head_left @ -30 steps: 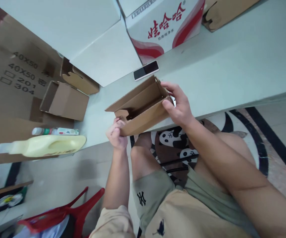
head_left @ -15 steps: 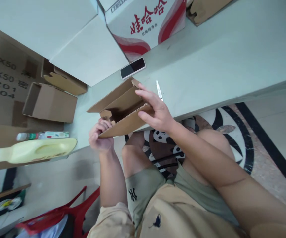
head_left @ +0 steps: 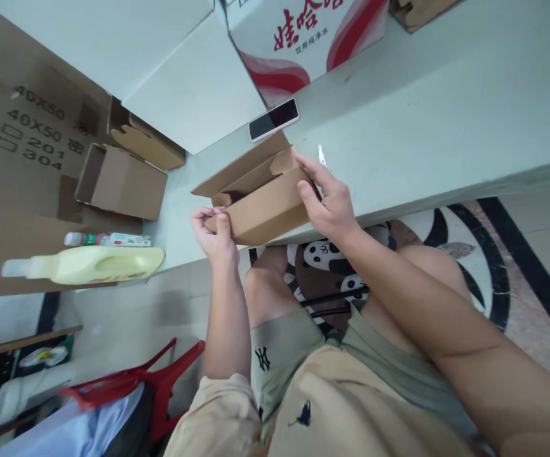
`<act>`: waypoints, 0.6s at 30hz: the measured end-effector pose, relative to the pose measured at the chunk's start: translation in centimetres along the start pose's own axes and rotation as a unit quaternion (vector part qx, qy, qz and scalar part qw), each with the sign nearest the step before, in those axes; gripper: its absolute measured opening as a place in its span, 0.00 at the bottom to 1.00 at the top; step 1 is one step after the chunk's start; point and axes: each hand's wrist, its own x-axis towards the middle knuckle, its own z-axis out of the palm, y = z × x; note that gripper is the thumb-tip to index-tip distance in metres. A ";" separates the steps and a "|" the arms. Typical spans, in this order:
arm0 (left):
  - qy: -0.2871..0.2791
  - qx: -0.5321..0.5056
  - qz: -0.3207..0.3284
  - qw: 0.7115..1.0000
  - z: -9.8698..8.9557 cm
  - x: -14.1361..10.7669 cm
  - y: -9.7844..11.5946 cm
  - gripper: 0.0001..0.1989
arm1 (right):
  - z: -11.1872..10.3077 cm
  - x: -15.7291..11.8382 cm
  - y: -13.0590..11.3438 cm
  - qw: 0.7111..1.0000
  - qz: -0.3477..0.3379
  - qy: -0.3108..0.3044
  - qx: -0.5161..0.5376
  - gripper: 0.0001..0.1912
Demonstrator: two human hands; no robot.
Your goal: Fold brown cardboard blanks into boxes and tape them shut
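Note:
Between my two hands is a small brown cardboard box (head_left: pixel 268 212), its long lid flap raised on the far side and its inside partly showing. My left hand (head_left: pixel 216 233) grips the left end, thumb on the near wall and fingers behind it. At the other end my right hand (head_left: pixel 328 197) holds the corner by the short end flap, thumb against the near wall. A phone (head_left: pixel 274 120) lies flat on the table just beyond the box. Near my right fingers lies a small white slim item (head_left: pixel 322 156), partly hidden by that hand.
White boxes (head_left: pixel 196 89) and a red-and-white printed carton (head_left: pixel 303 57) stand along the back. Brown boxes (head_left: pixel 122 184) sit at the left, before a large printed carton (head_left: pixel 32 127). A yellow bottle (head_left: pixel 108 263) lies near the table's left edge. A red chair (head_left: pixel 160 390) is below.
The box has rolled so its near wall faces me more. My left thumb has come onto that wall. The whole view has shifted, moving the surroundings slightly right and up.

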 end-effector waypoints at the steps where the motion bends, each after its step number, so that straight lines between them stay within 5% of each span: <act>1: -0.004 0.014 -0.001 1.000 -0.1 0.0 0.0 0.32 | 0.1 0.0 0.2 1.000 -0.002 -0.003 -0.016 0.26; 9: -0.148 0.248 0.080 0.954 -2.2 2.9 2.5 0.43 | 0.3 -0.1 0.5 0.998 0.012 -0.022 -0.061 0.28; 15: -0.250 0.321 0.082 0.910 -1.5 4.4 5.6 0.18 | 0.0 0.1 0.2 0.999 0.013 -0.027 -0.026 0.33; 18: -0.297 0.341 0.086 0.888 -1.2 4.3 6.0 0.17 | -0.1 0.2 0.0 0.999 0.020 -0.034 -0.035 0.32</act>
